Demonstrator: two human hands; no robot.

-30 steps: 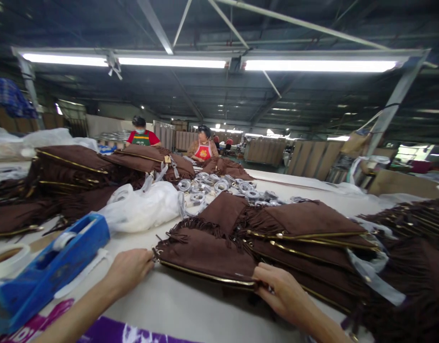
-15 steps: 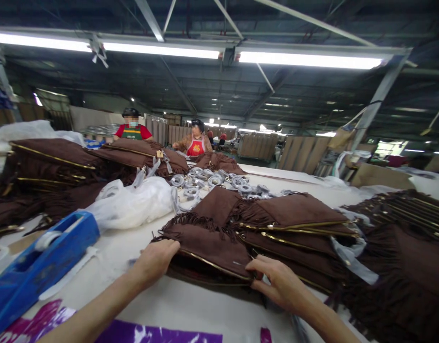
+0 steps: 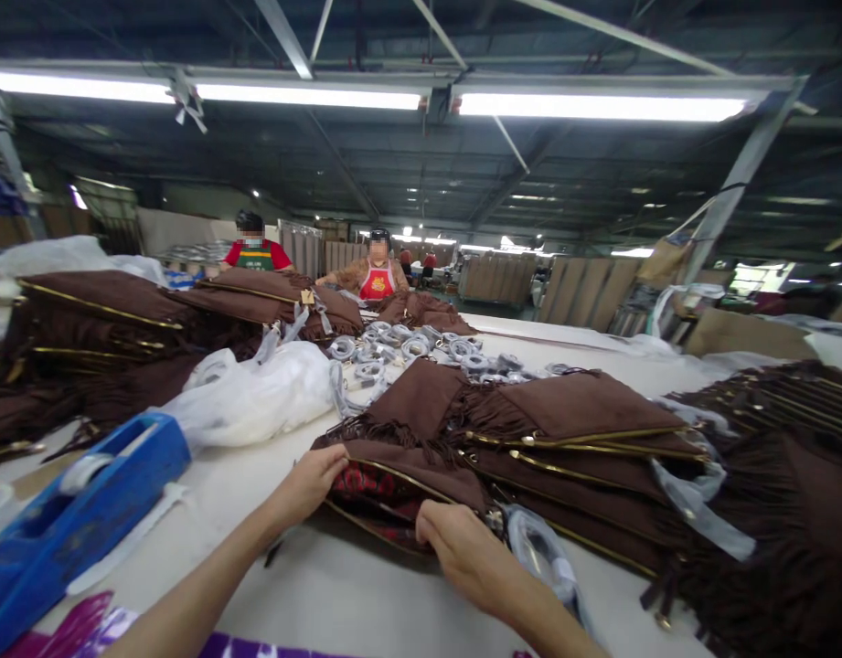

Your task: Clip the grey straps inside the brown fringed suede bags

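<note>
A brown fringed bag (image 3: 407, 468) lies in front of me, its gold zipper undone and the mouth gaping toward me. Dark lining with red marks shows inside. My left hand (image 3: 311, 482) pinches the bag's left end at the zipper edge. Near the middle of the mouth, my right hand (image 3: 462, 548) has its fingers closed on the front edge; its fingertips are partly hidden. Just right of that hand is a coiled strap in clear plastic (image 3: 540, 548). A stack of the same brown bags (image 3: 591, 457) sits behind and to the right.
A blue tape dispenser (image 3: 98, 512) stands at the left beside a white plastic bag (image 3: 256, 393). Several wrapped strap coils (image 3: 413, 345) lie mid-table. More brown bags (image 3: 98, 302) are piled at left and right. Two co-workers (image 3: 378, 274) are across the table.
My right hand has moved left along the bag's edge. The mouth gapes wider, so the red-marked lining shows, and the coiled strap on the right has come into view.
</note>
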